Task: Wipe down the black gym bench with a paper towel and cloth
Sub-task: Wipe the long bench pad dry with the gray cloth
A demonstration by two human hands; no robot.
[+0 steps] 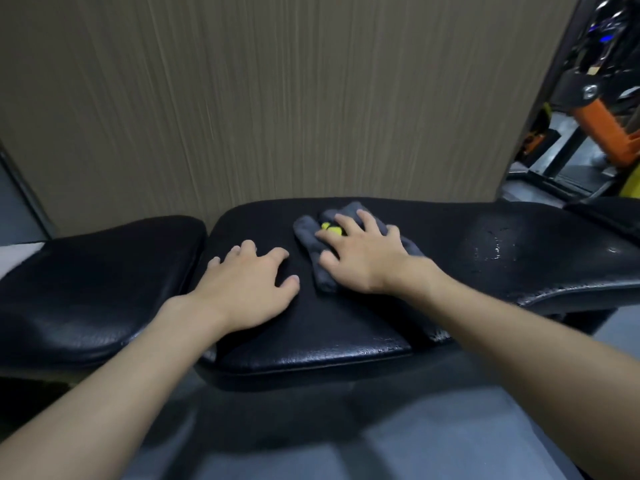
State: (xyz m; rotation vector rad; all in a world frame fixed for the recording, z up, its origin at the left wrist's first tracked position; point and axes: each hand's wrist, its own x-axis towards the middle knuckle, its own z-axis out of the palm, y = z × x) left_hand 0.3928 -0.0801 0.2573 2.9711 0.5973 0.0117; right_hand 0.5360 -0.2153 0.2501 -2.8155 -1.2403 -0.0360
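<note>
The black gym bench (346,327) runs across the view, with a seat pad (90,285) at the left and a long back pad at the middle and right. A folded grey cloth (310,233) with a small yellow patch lies on the back pad. My right hand (360,254) presses flat on the cloth, fingers spread. To the left of the cloth, my left hand (252,278) rests palm down on the bare pad with its fingers apart and nothing in it. Wet streaks (491,251) shine on the pad to the right. No paper towel is in view.
A brown wood-grain wall panel (277,98) stands right behind the bench. Gym machines with orange and black parts (602,126) fill the far right. Grey floor (381,427) lies in front of the bench.
</note>
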